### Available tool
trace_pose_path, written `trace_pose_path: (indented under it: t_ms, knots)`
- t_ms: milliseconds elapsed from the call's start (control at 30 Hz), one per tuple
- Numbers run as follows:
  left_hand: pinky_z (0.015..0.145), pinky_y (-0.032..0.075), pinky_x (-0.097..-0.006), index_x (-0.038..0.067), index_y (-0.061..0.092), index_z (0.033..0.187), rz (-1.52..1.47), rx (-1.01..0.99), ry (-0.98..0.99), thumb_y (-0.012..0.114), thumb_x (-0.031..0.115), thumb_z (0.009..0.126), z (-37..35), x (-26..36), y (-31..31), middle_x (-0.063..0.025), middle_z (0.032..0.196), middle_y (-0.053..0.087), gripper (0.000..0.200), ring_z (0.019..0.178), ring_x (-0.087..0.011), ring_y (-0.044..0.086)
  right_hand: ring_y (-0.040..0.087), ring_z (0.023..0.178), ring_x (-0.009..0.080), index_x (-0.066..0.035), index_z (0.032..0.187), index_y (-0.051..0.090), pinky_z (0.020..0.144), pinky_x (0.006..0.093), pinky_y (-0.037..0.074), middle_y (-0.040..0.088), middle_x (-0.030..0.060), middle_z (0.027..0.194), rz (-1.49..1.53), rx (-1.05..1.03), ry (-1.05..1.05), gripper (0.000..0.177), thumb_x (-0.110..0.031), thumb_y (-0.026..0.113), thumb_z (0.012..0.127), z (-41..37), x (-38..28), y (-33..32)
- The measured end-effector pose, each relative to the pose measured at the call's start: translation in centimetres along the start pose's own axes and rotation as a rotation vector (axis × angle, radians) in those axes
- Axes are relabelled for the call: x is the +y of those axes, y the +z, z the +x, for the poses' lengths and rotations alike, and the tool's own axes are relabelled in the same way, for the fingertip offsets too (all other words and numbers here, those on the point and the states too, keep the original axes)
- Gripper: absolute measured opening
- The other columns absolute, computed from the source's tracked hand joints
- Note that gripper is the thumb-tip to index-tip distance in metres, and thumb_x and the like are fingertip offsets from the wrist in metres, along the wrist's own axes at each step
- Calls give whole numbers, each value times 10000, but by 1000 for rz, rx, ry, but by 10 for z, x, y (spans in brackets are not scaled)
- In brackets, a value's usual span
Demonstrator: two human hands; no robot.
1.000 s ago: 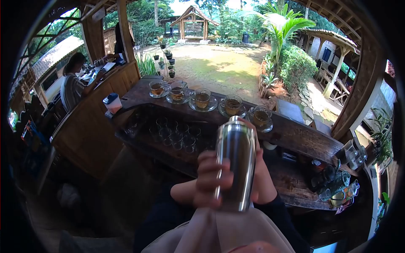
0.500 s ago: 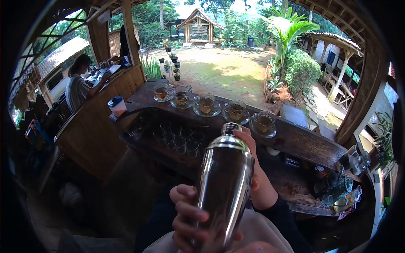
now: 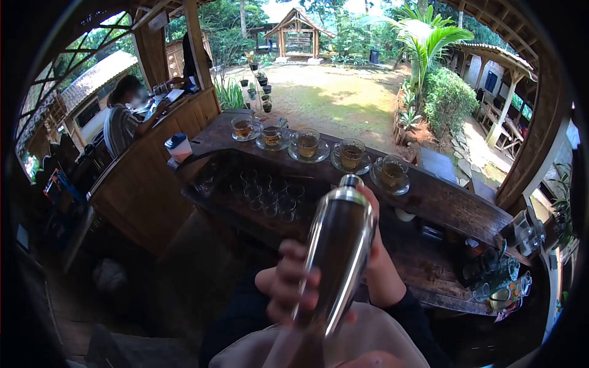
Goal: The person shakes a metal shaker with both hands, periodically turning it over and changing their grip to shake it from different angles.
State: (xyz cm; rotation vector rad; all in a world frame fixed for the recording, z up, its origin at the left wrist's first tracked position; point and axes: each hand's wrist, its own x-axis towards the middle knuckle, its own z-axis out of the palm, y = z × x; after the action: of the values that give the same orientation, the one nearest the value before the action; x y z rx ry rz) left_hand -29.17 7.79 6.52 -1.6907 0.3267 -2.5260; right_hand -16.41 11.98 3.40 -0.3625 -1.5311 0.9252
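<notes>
Left hand (image 3: 288,283) wrapped round lower body of metal shaker (image 3: 337,245); right hand (image 3: 375,214) gripping upper end; shaker tilted between hands; five glass cups (image 3: 308,146) of drink on wooden counter (image 3: 454,208) beyond hands; clear glasses (image 3: 268,202) farther left.

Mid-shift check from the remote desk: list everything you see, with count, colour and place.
shaker: one, silver, tilted between both hands
cups: five, clear with amber liquid, row on counter
saucers: five, clear, under cups
tumblers: several, clear, beneath counter top
lidded container: one, blue lid, counter's left end
counter: one, dark brown, ahead
glassware: several, mostly clear, far right
desk: one, brown, left
person: one, striped top, at desk
palm: one, green, outside
hut: one, brown, beyond yard
left grip: one, blurred, around shaker's lower body
right grip: one, partly hidden, behind shaker's shoulder
</notes>
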Motion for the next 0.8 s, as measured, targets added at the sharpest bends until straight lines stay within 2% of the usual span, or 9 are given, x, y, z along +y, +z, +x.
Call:
trace_pose_path:
  t_ms: [67, 167, 233, 367, 500, 567, 633, 767, 800]
  knots:
    - [887, 412, -410, 107, 308, 1265, 81, -257, -318, 848, 310, 584, -11, -38, -12, -95, 1166, 483, 892, 1085, -238, 494, 397, 1225, 248, -51, 1394, 174, 999, 379, 341, 344, 140, 1346, 215, 173, 291, 915, -683, 454, 794, -3, 3, -1]
    - [889, 384, -407, 125, 221, 1300, 106, -136, -614, 823, 305, 619, 4, -42, -17, -151, 1171, 447, 926, 1036, -260, 489, 333, 1252, 262, 16, 1374, 201, 1027, 388, 269, 316, 161, 1340, -92, 141, 81, 843, -600, 431, 846, 5, 5, -10]
    - [893, 364, -410, 165, 262, 1311, -51, 194, -227, 853, 312, 577, 4, -22, -19, -66, 1148, 480, 954, 1029, -225, 493, 298, 1231, 300, 37, 1353, 245, 1028, 418, 226, 299, 204, 1296, -275, -22, -56, 926, -648, 489, 780, 11, -26, 9]
    - [987, 210, -394, 268, 299, 1364, -244, 18, 190, 817, 448, 602, 13, 12, -28, 80, 1218, 426, 939, 1126, -198, 399, 288, 1207, 338, 16, 1345, 272, 1010, 478, 220, 292, 233, 1255, -318, -129, -328, 1068, -760, 528, 658, 6, -26, 26]
    - [942, 355, -439, 160, 211, 1319, 195, -370, -368, 832, 321, 607, 3, -38, -21, -83, 1213, 401, 958, 1144, -274, 420, 363, 1236, 258, -1, 1371, 212, 1005, 396, 304, 323, 161, 1332, 183, 156, 367, 1034, -765, 456, 717, 2, 19, 2]
    - [976, 327, -428, 153, 206, 1326, 153, -207, -683, 829, 344, 603, -3, -35, -20, -84, 1190, 419, 973, 1158, -282, 410, 373, 1248, 253, 19, 1372, 188, 1017, 389, 306, 316, 153, 1361, 177, 122, 295, 1057, -762, 463, 715, 12, 12, 5]
    - [956, 321, -410, 180, 251, 1323, 98, -178, -382, 834, 379, 589, 17, -7, -28, -70, 1151, 459, 958, 1143, -261, 421, 349, 1242, 263, 22, 1371, 195, 1015, 410, 290, 313, 170, 1332, 9, 0, 79, 1071, -768, 472, 704, 5, -4, 18]
    - [843, 341, -417, 251, 457, 1187, -279, 328, 321, 788, 327, 663, 12, 2, 11, 77, 1013, 535, 625, 974, -179, 531, 317, 1222, 291, -14, 1354, 242, 996, 441, 291, 277, 180, 1280, -65, -93, -439, 1207, -765, 655, 505, 2, 11, 14]
    - [862, 337, -418, 221, 458, 1178, -190, 250, 143, 790, 344, 655, 6, -1, 9, 33, 1069, 529, 631, 991, -199, 535, 388, 1194, 279, -47, 1352, 255, 984, 423, 342, 327, 155, 1269, 136, 55, -105, 1183, -760, 672, 505, -2, -5, 27]
